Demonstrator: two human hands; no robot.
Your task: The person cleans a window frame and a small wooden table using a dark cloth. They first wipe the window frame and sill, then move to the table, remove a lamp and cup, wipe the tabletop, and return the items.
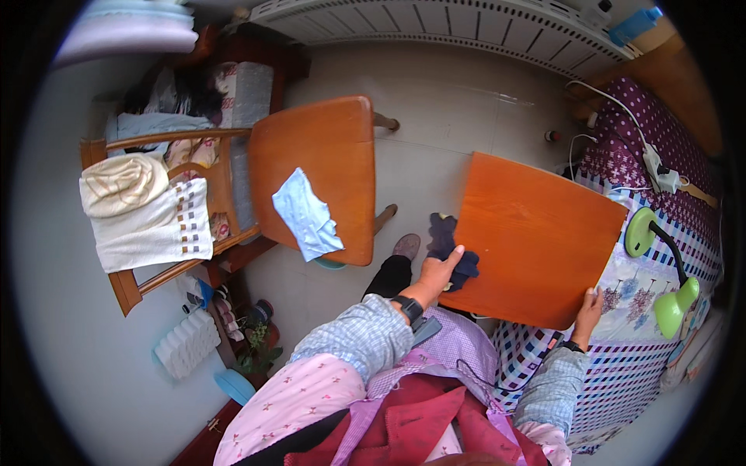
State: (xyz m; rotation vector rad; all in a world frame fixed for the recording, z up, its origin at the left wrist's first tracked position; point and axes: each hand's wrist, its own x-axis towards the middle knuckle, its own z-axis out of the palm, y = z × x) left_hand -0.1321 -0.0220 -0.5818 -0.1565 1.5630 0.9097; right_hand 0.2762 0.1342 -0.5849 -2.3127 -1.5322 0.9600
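Note:
An orange-brown wooden board lies flat before me, partly over a patterned cloth; whether it is a loose panel or a stool's top, I cannot tell. My left hand grips a dark navy cloth at the board's left edge, thumb on top. The cloth hangs past that edge. At the lower right corner, my right hand holds the board's edge with its fingers. On the seat of a wooden chair to the left lies a light blue cloth.
A green desk lamp and a white power strip with cords sit on the covered surface at right. Cream towels hang over the chair's back. A white radiator runs along the top. A small bottle is on the tiled floor.

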